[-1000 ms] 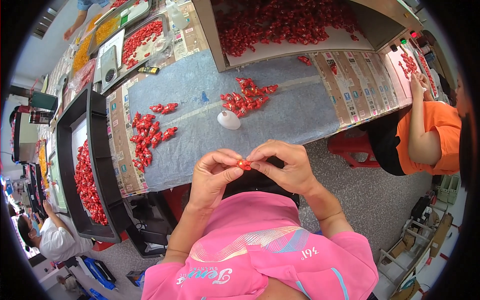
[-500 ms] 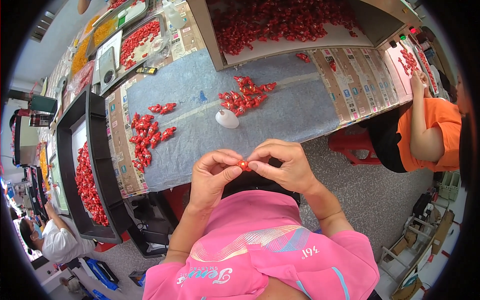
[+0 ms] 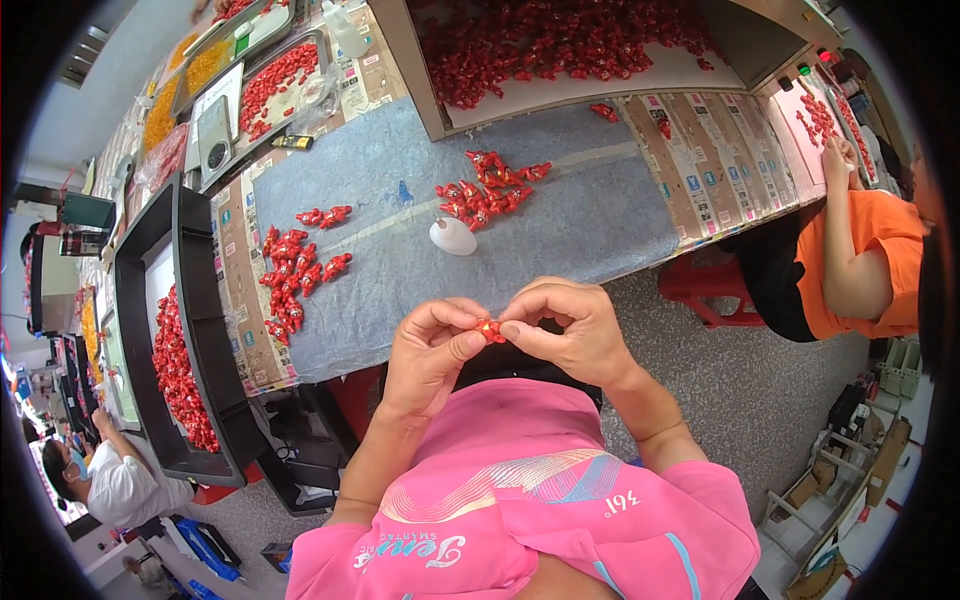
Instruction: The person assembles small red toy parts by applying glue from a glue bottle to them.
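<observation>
Head view: small red pc [image 3: 489, 331] is btwn L hand [image 3: 425, 350] & R hand [image 3: 577, 332], on the wearer's side of blue cloth [image 3: 570, 225]. Each hand's pinch is nearly closed, gripping one end; both abt equally near. Long axis approx L–R, grip to grip. Vs 0.5 s ago: pc looks slightly turned, more length showing; hands abt same spot.

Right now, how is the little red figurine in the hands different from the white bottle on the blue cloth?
The red figurine is smaller than the white bottle. The figurine is pinched between the left hand and right hand, while the bottle rests on the blue cloth. The figurine is red with some yellow; the bottle is whitish.
</observation>
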Motion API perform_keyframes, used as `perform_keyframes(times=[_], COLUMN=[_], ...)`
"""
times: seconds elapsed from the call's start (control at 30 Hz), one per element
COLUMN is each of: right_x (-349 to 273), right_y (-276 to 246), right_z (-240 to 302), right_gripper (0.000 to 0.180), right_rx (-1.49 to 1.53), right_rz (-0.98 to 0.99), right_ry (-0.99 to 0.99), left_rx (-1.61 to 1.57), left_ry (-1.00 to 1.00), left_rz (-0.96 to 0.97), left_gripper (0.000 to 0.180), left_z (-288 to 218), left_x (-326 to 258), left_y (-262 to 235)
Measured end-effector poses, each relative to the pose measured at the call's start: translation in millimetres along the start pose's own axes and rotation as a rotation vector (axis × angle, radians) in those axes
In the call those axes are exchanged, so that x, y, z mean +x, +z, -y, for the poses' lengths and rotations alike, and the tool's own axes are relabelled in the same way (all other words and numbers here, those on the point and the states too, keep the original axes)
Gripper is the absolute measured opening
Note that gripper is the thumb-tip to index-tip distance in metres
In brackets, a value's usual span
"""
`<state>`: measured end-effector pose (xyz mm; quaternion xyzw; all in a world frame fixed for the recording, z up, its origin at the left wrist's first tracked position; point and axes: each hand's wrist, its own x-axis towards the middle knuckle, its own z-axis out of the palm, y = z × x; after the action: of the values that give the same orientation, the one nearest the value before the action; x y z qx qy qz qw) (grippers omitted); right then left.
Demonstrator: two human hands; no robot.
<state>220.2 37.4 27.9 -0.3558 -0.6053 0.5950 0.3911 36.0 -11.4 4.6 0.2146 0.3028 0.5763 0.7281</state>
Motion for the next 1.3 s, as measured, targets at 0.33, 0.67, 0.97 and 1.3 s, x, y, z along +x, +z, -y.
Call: perform_keyframes(times=[0.33, 0.67, 0.97, 1.3], right_x=[2.4, 4.0, 4.1, 4.9], right_y=[-9.2, -5.9, -3.9, -2.7], right_z=[2.9, 2.0, 1.6, -0.7], right_gripper=[0.011, 0.008, 0.008, 0.007], right_rx=[-0.079, -0.133, -0.139, -0.039], right_rz=[0.086, 0.046, 0.027, 0.024], right_ry=[-0.057, -0.148, -0.139, -0.005], left_rx=[0.287, 0.342, 0.185, 0.181], left_ry=[0.153, 0.188, 0.09, 0.088], left_rz=[-0.032, -0.068, -0.081, -0.109], left_gripper=[0.017, 0.016, 0.016, 0.016], left_z=[-1.0, 0.2, 1.0, 0.9], left_x=[-1.8, -1.1, -0.3, 2.0], left_y=[2.7, 4.7, 2.1, 3.0])
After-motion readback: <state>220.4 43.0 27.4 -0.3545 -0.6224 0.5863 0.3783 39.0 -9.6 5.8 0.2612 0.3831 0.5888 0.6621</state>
